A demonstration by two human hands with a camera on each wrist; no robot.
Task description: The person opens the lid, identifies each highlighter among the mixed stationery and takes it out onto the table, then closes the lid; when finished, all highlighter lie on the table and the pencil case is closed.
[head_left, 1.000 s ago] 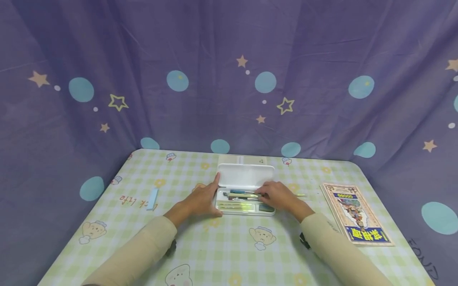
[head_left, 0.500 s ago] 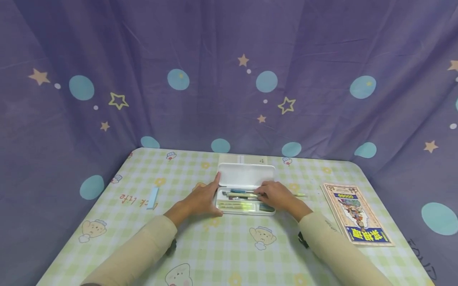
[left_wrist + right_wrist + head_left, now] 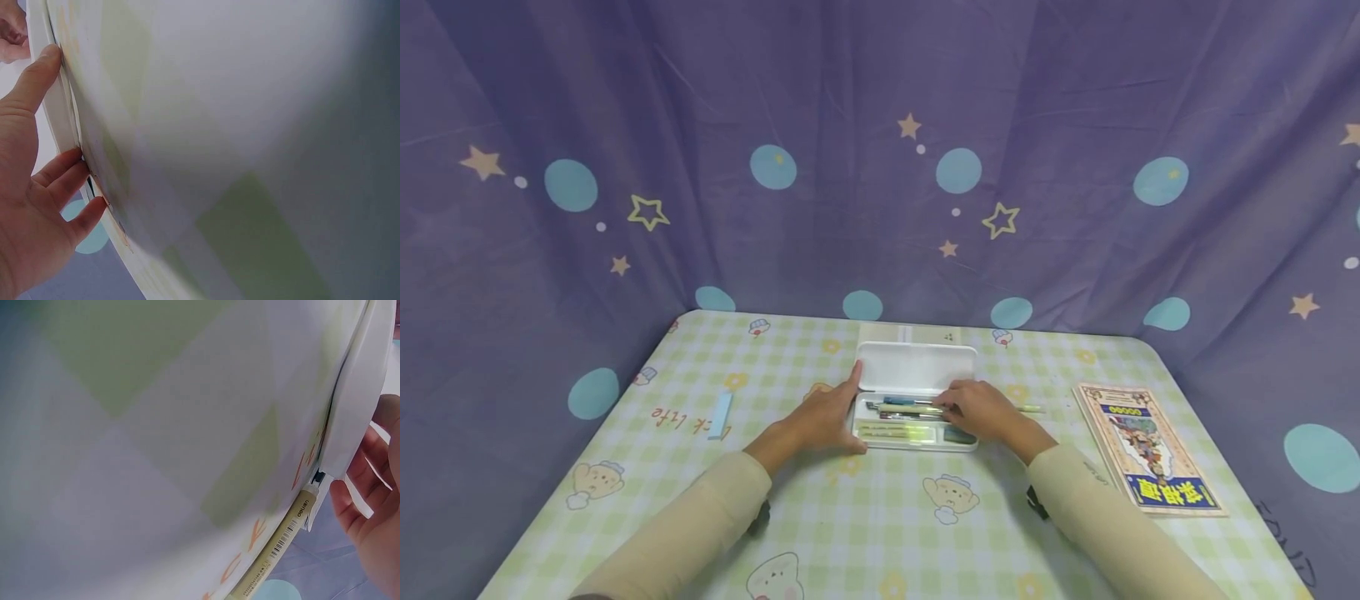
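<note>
A white pencil case (image 3: 917,367) lies with its lid raised, with several pens (image 3: 897,402) in the back compartment. Clear yellow-tinted sticks (image 3: 895,432) and a dark grey block (image 3: 957,436) lie in the front one. At the case's left end, my left hand (image 3: 823,419) rests with spread fingers, thumb by the near corner and index finger up along the lid. My right hand (image 3: 985,411) reaches over the right end and pinches a pale green pen (image 3: 917,409); its fingertips are partly hidden. A yellowish marker with a barcode (image 3: 278,547) lies on the table beside the case.
Behind the case is a flat cream item (image 3: 928,335), partly covered by the lid. A light blue stick (image 3: 720,416) lies on the left. Books (image 3: 1150,450) are stacked on the right. The checked tablecloth (image 3: 880,517) ends at a purple curtain (image 3: 880,167).
Both hands stay in place at the pencil case. The pens shift very slightly, if at all.
</note>
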